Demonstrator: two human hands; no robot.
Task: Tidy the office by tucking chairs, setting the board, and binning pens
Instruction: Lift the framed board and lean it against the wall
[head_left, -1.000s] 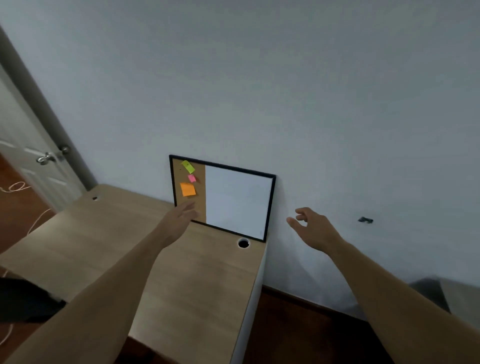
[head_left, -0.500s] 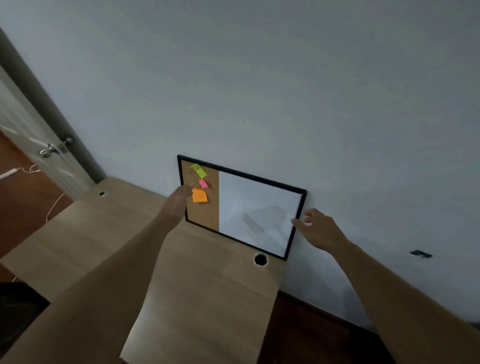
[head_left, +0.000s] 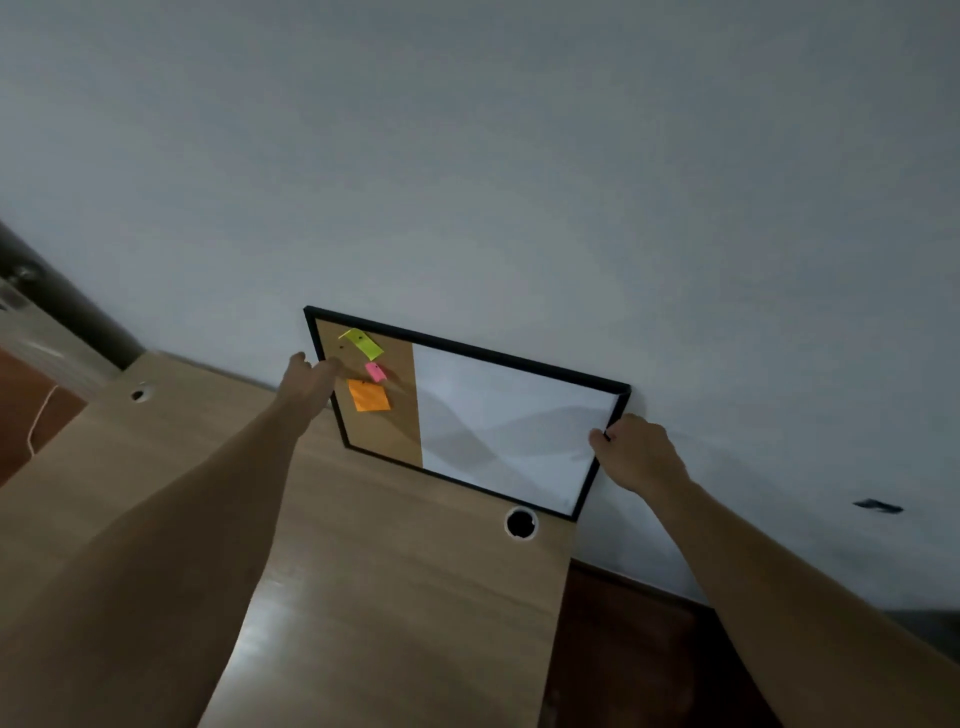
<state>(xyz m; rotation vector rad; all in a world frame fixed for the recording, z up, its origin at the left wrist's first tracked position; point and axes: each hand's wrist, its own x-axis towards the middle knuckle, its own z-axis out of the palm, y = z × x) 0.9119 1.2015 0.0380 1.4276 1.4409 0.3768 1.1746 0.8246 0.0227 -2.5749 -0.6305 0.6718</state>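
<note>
Black-framed board (head_left: 509, 431), left hand (head_left: 306, 379), right hand (head_left: 636, 449) gripping

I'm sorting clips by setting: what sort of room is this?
Probably a small office or study: a wooden desk with a round cable hole, and a cork-and-whiteboard with pinned sticky notes standing on it against a plain wall.

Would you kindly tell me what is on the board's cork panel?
Three notes: a yellow-green note, a small pink note, an orange note. The left hand covers the left edge of the cork panel, hiding anything there.
</note>
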